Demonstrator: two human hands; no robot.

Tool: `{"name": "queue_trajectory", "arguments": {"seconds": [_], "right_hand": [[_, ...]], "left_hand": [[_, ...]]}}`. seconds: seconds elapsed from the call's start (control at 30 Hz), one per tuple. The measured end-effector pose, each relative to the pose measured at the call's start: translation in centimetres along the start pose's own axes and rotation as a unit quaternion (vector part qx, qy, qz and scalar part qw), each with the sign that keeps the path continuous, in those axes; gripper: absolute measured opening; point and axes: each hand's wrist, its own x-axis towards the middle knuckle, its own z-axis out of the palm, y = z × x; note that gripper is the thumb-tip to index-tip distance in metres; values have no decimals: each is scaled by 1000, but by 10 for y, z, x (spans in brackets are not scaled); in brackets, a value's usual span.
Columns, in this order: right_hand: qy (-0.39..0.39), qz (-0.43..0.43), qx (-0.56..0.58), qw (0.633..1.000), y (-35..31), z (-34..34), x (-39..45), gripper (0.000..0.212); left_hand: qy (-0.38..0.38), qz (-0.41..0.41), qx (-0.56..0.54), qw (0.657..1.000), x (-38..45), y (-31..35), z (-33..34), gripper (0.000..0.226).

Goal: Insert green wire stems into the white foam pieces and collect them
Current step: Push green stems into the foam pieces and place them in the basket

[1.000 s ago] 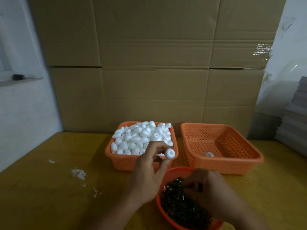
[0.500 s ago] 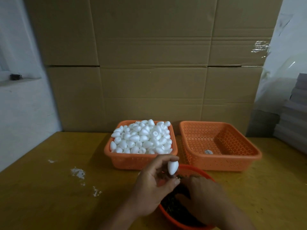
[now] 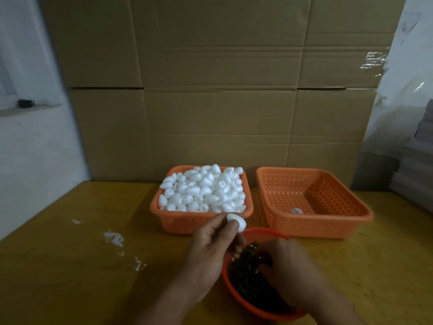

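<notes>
My left hand (image 3: 212, 245) pinches one white egg-shaped foam piece (image 3: 237, 222) between thumb and fingertips, just above the rim of a round orange bowl (image 3: 257, 233). The bowl holds a dark tangle of green wire stems (image 3: 248, 275). My right hand (image 3: 289, 269) reaches into that bowl with its fingers curled among the stems; whether it grips one is hidden. Behind, an orange basket (image 3: 178, 221) is heaped with several white foam pieces (image 3: 203, 191). To its right a second orange basket (image 3: 316, 227) holds a single white piece (image 3: 296, 210).
Everything sits on a yellow wooden table (image 3: 70, 266) with white foam crumbs (image 3: 113, 238) at the left. Stacked cardboard boxes (image 3: 210, 90) stand behind the baskets. A white wall is at the left and grey stacked sheets (image 3: 417, 165) at the right.
My left hand with the foam piece has come down and towards the bowl. My right hand has kept moving among the stems in the bowl.
</notes>
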Motion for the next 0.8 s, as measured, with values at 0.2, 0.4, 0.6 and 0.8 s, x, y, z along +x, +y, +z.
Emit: {"name": "queue_trajectory", "arguments": {"seconds": [0.2,0.4,0.6,0.8], "right_hand": [[28,6,20,999,4,3,2,14],[114,-43,101,987,5,-8,-2,16],[186,-45,373,908,-7,-23,-10,12],[242,-90,573,778,-21,-32,-17,12]], "left_hand": [[13,-85,-177,980,0,5,-2,30],[23,-106,-217,970,-2,11,-3,25],[33,-123,-245,961,-2,13,-2,24],[24,-127,-243,961,-2,14,-1,31]]}}
